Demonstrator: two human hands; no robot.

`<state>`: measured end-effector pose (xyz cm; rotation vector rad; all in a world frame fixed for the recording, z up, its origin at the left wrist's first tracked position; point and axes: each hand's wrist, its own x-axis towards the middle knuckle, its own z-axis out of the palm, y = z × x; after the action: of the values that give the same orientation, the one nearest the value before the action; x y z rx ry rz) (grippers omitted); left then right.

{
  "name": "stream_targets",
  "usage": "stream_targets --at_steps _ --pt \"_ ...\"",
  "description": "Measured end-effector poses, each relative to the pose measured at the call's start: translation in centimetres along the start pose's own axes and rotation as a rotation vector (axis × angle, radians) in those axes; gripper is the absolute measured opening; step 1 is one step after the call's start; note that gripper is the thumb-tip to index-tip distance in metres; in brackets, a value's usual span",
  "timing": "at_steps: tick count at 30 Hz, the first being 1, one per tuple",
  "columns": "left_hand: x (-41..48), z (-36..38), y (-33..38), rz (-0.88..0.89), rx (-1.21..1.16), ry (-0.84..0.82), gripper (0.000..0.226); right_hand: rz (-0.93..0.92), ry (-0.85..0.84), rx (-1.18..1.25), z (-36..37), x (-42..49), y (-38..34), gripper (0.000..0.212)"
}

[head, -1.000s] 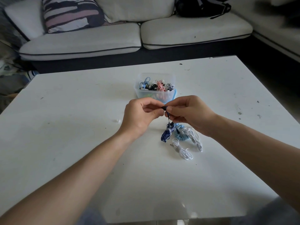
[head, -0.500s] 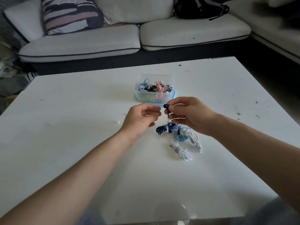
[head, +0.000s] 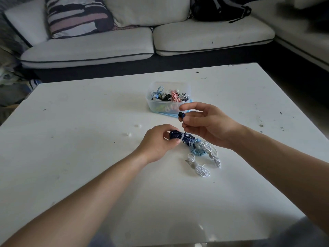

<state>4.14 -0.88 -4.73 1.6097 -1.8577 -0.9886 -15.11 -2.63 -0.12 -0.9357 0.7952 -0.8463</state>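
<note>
– Three wired sets lie out on the white bench (head: 89, 157), and a fourth is in hand. Status?

– My read: early. The dark blue earphone bundle (head: 185, 138), with a pale tie (head: 182, 137) round its middle, is the one being worked. One dark blue earbud (head: 181, 114) is pulled free of it. To its right, the light blue coiled earphone (head: 195, 151) and two white earphone bundles (head: 200, 167) lie tied on the bench, with no hand on them. The clear plastic box (head: 160, 108) behind holds a mixed tangle of more sets, so most of the job looks left.

– Hands?

– The left hand (head: 157, 142) is low, close over the bench, with fingers and thumb curled round the bundle's left end. The right hand (head: 206, 124) is higher and further back, in front of the box. Its thumb and forefinger pinch the earbud and the other fingers are loosely curled.

– Cord between bud and bundle?

– Too thin to make out.

– Bundle resting or lifted?

– Can't tell. Its right end touches or overlaps the light blue coil. Neither hand is free.
</note>
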Motion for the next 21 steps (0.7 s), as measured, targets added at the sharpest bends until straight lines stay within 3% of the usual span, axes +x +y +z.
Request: stream_targets --at_steps 3,8,14,21 --pt "0.0 -0.7 0.0 0.015 -0.003 -0.017 0.015 -0.006 -0.011 -0.032 -0.1 0.0 -0.1 0.046" --pt "-0.2 -1.9 0.2 -0.015 -0.061 0.011 0.012 -0.015 0.043 -0.027 0.0 0.0 -0.2 0.036" --pt "-0.4 -3.7 1.8 -0.040 -0.298 0.114 0.013 -0.090 0.243 -0.080 0.5 0.1 -0.5 0.017" --pt "0.7 -5.4 4.3 -0.012 -0.444 0.230 0.009 -0.185 0.337 -0.131 1.7 0.8 -2.7 0.011"
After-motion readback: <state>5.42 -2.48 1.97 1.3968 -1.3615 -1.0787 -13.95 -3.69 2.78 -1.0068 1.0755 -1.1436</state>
